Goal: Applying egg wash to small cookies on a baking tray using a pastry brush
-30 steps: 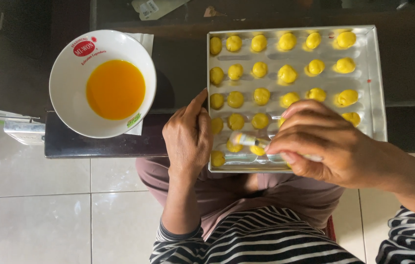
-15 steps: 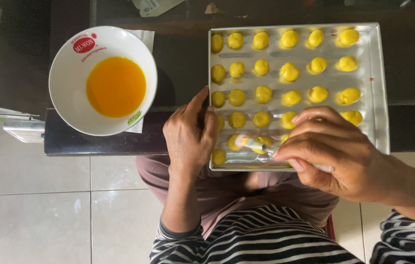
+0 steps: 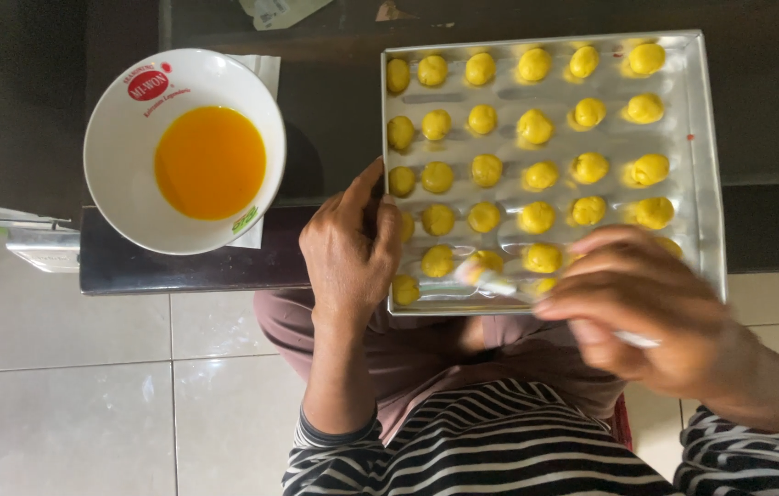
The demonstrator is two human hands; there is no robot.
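Note:
A silver baking tray (image 3: 706,165) holds rows of several small yellow dough balls (image 3: 536,174). My left hand (image 3: 348,248) grips the tray's left near edge, thumb on the rim. My right hand (image 3: 646,303) holds a small pastry brush (image 3: 486,278), its pale bristle tip resting on a dough ball in the nearest row. The brush handle is mostly hidden in my fingers. A white bowl (image 3: 123,138) with orange egg yolk wash (image 3: 210,163) stands to the left of the tray.
The tray and bowl rest on a dark low table (image 3: 187,266) whose near edge runs above my lap. White floor tiles (image 3: 86,404) lie at lower left. A folded paper napkin (image 3: 261,69) sits under the bowl. A metal object (image 3: 13,230) juts in at far left.
My right hand has slid down and to the right, drawing the brush along the nearest row. My left hand has stayed on the tray edge.

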